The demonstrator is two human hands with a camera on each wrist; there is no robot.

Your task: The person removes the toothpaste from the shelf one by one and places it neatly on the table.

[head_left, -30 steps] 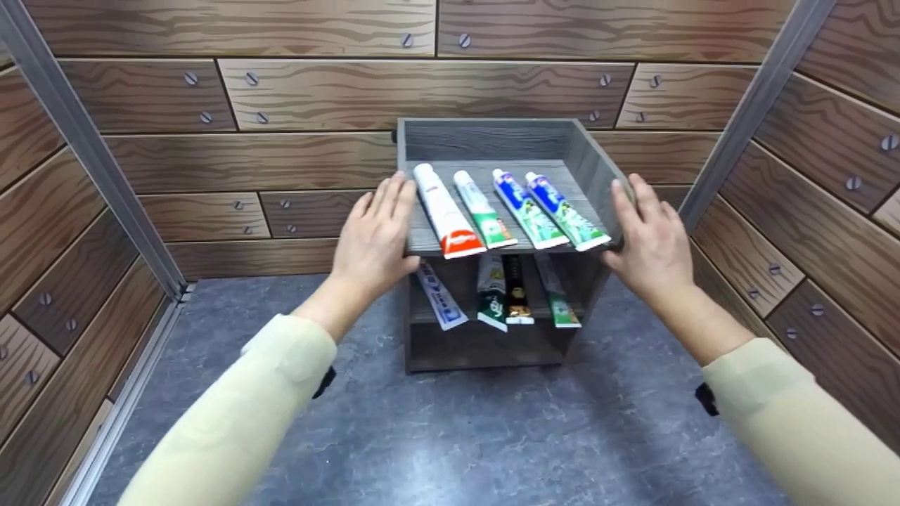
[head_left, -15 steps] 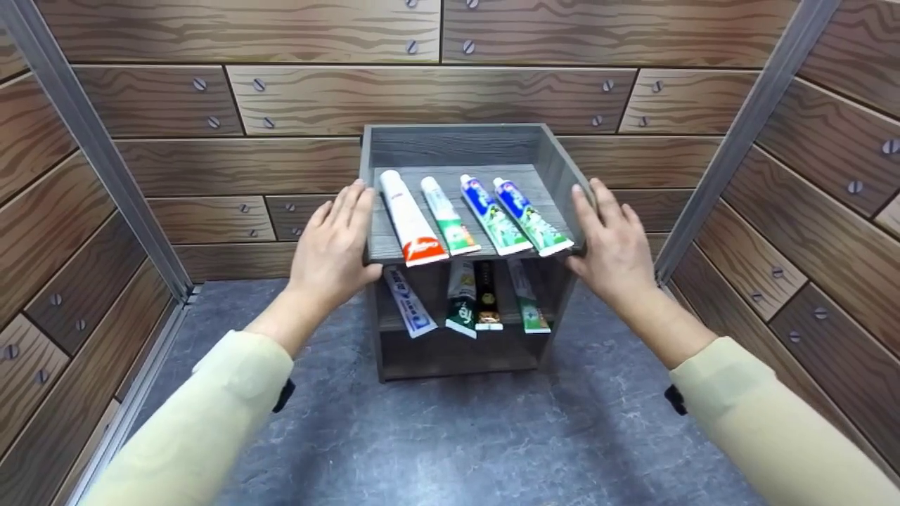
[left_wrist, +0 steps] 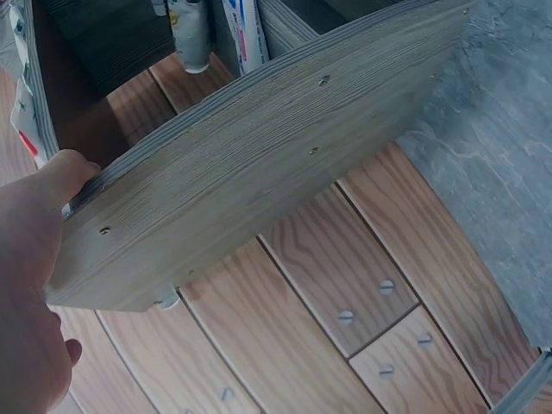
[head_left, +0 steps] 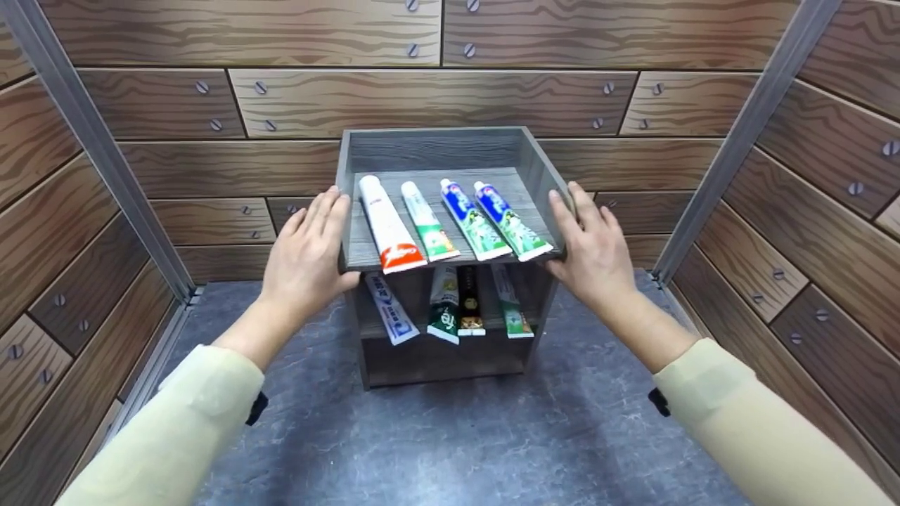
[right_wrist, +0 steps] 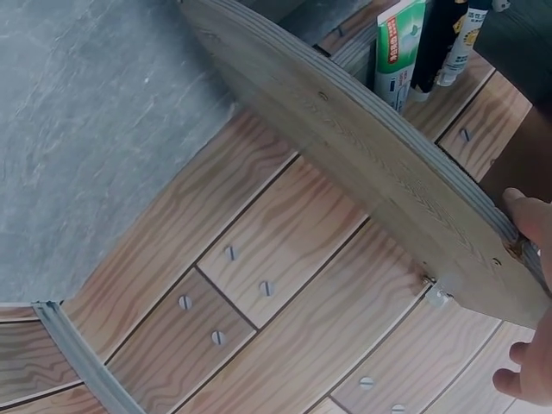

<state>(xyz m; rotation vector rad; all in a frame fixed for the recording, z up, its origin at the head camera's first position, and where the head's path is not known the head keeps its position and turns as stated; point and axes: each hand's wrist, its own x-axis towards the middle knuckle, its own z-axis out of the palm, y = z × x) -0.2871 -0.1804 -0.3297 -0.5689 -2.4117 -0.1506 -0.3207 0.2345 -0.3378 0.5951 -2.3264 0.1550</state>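
Observation:
A small grey wood-grain shelf unit [head_left: 434,151] stands between my hands. My left hand [head_left: 304,263] lies along its left side, fingers straight, thumb hooked round the front edge, as the left wrist view shows on the side panel [left_wrist: 259,151]. My right hand [head_left: 598,256] holds the opposite side the same way, its thumb [right_wrist: 528,214] over the panel's edge in the right wrist view. On top lie a white-and-red toothpaste tube [head_left: 387,221], a white-and-green tube [head_left: 430,228] and two blue-and-green tubes [head_left: 478,225]. Several more, including a dark green tube [head_left: 444,309], lie on the middle shelf.
Wood-patterned walls [head_left: 436,102] with printed screws enclose the back and both sides. Metal strips [head_left: 105,154] run along their corners. Beneath the unit is a grey marbled floor [head_left: 450,443]. The lower compartment [head_left: 443,358] is dark inside.
The shelf unit has shifted left and slightly towards me, both hands moving along with it. The toothpaste tubes moved with the unit and keep their places on it.

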